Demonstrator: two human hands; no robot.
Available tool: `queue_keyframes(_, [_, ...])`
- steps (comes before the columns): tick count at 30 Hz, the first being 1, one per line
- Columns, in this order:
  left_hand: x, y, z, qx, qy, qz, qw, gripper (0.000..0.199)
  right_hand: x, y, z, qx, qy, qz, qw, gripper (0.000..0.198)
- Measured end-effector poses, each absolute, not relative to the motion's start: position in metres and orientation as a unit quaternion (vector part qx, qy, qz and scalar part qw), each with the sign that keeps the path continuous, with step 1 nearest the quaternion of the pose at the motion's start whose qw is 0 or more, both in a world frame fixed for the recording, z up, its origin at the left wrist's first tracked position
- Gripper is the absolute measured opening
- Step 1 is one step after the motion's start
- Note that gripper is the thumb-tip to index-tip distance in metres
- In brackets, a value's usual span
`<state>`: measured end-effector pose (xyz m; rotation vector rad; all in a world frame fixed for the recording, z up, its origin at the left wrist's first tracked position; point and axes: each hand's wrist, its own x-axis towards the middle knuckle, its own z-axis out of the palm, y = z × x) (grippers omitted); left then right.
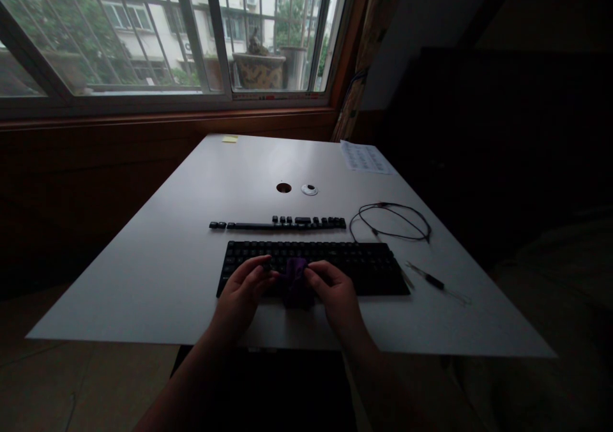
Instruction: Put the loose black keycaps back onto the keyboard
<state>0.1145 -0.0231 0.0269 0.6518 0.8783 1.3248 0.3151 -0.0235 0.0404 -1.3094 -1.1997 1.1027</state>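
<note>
A black keyboard [373, 269] lies near the table's front edge. Over its front part, my right hand [332, 284] pinches a purple cloth [295, 280] between thumb and fingers, and the cloth hangs down in folds. My left hand [245, 285] is closed at the cloth's left side, with a small dark keycap [266, 267] at its fingertips, hard to make out in the dim light. Behind the keyboard runs a row of loose black keycaps [330, 221], with the long spacebar [258, 226] among them.
To the right lie a coiled black cable [397, 235] and a wire keycap puller [435, 281] with a dark handle. Farther back are a cable hole [284, 188], its round cover [309, 189], a printed sheet [366, 158] and a yellow note [230, 139]. A window stands behind the white table [158, 260].
</note>
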Motion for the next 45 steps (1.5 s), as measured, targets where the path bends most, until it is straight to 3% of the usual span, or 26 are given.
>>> queue_keyframes(6, [0.117, -0.023, 0.028, 0.276, 0.385, 0.596, 0.649, 0.037, 0.329, -0.019, 0.043, -0.548, -0.489, 0.426, 0.529, 0.030])
queue_keyframes(11, [0.115, -0.026, 0.023, 0.309, 0.392, 0.591, 0.634, 0.038, 0.368, -0.004, 0.058, -0.570, -0.424, 0.358, 0.606, 0.034])
queue_keyframes(18, [0.113, -0.026, 0.020, 0.320, 0.408, 0.586, 0.622, 0.042, 0.447, 0.033, 0.086, -0.515, -0.352, 0.096, 0.776, 0.028])
queue_keyframes(25, [0.112, -0.026, 0.019, 0.366, 0.427, 0.574, 0.595, 0.038, 0.468, 0.039, 0.053, -0.566, -0.441, 0.148, 0.680, 0.063])
queue_keyframes(27, [0.111, -0.026, 0.021, 0.403, 0.440, 0.553, 0.582, 0.035, 0.449, 0.030, 0.049, -0.583, -0.487, 0.130, 0.637, 0.055])
queue_keyframes(29, [0.110, -0.026, 0.024, 0.461, 0.448, 0.526, 0.556, 0.028, 0.423, 0.019, 0.049, -0.583, -0.573, 0.106, 0.566, 0.027])
queue_keyframes(31, [0.109, -0.025, 0.027, 0.524, 0.451, 0.509, 0.513, 0.021, 0.395, 0.008, 0.050, -0.531, -0.677, 0.139, 0.490, 0.015])
queue_keyframes(33, [0.108, -0.024, 0.030, 0.570, 0.451, 0.501, 0.469, 0.016, 0.371, 0.000, 0.050, -0.462, -0.742, 0.193, 0.446, 0.012])
queue_keyframes(39, [0.106, -0.019, 0.030, 0.617, 0.448, 0.475, 0.439, 0.011, 0.332, -0.005, 0.037, -0.380, -0.776, 0.277, 0.419, 0.012])
queue_keyframes(45, [0.106, -0.018, 0.032, 0.643, 0.450, 0.443, 0.433, 0.010, 0.322, -0.006, 0.029, -0.364, -0.789, 0.272, 0.412, 0.017])
